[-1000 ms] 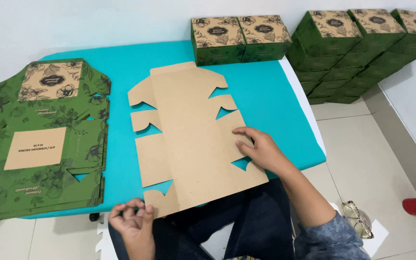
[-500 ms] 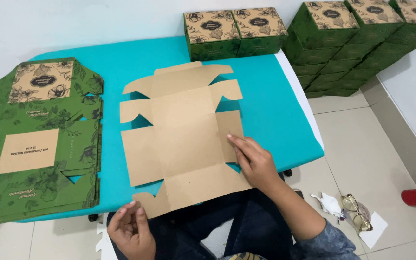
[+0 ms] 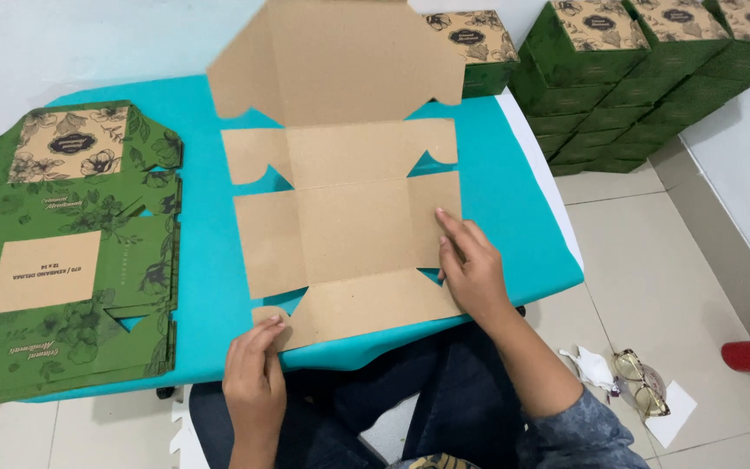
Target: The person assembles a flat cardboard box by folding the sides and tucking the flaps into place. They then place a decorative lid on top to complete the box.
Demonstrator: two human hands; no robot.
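A flat brown cardboard box blank point(image 3: 345, 230) lies plain side up on the turquoise table point(image 3: 210, 287). Its far panel point(image 3: 340, 61) is folded up and stands raised toward me. My right hand point(image 3: 470, 269) presses flat on the blank's right side flap, fingers spread. My left hand point(image 3: 253, 373) pinches the small flap at the blank's near left corner, at the table's front edge.
A stack of green floral box blanks point(image 3: 62, 252) lies on the table's left. Assembled green boxes point(image 3: 653, 69) are piled on the floor at the right, one more point(image 3: 475, 43) on the table's far edge. Glasses and paper scraps point(image 3: 635, 386) lie on the tiled floor.
The blank's far panel has swung up from flat to standing. My left hand has risen from below the table edge onto the near left flap. My right hand has stayed on the right flap.
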